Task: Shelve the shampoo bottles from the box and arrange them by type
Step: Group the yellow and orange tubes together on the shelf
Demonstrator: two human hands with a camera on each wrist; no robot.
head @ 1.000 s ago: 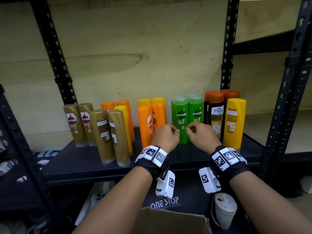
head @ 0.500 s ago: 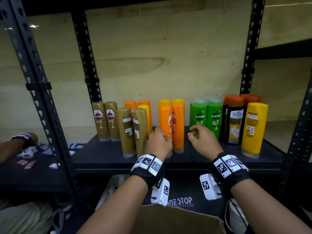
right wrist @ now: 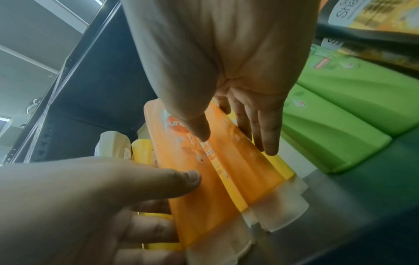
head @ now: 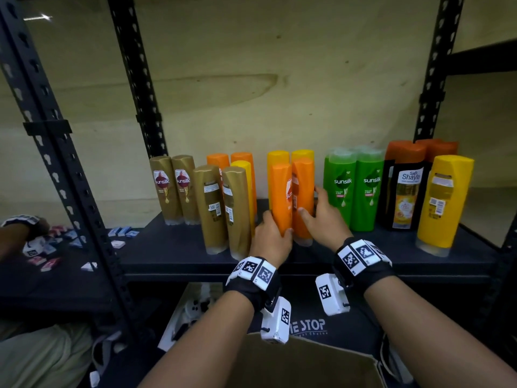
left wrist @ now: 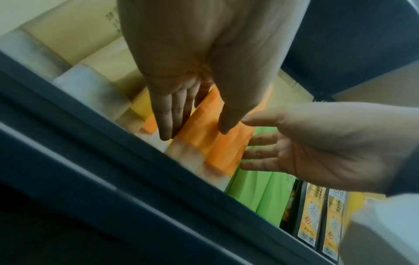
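Two orange bottles stand side by side at the front middle of the black shelf [head: 363, 256]. My left hand [head: 275, 228] grips the left orange bottle [head: 281, 191] low down, thumb on its front and fingers round its left side. My right hand [head: 310, 201] lies against the right orange bottle [head: 305, 180], straight fingers along its right side and thumb tip on its front. In the left wrist view the left hand [left wrist: 195, 134] is on that bottle [left wrist: 204, 139]. In the right wrist view the right hand [right wrist: 235, 143] touches the other [right wrist: 244, 170].
Gold bottles [head: 209, 208] stand at left, with orange and yellow ones behind. Green bottles [head: 340, 186], black ones [head: 405, 191] and a yellow one [head: 442, 203] stand at right. The cardboard box [head: 293, 365] lies below me. Another person's hand [head: 22, 222] rests on the left-hand shelf.
Both hands left the green bottles and moved left. The left hand took hold of the left orange bottle, and the right hand has just come against the right one. My view panned left.
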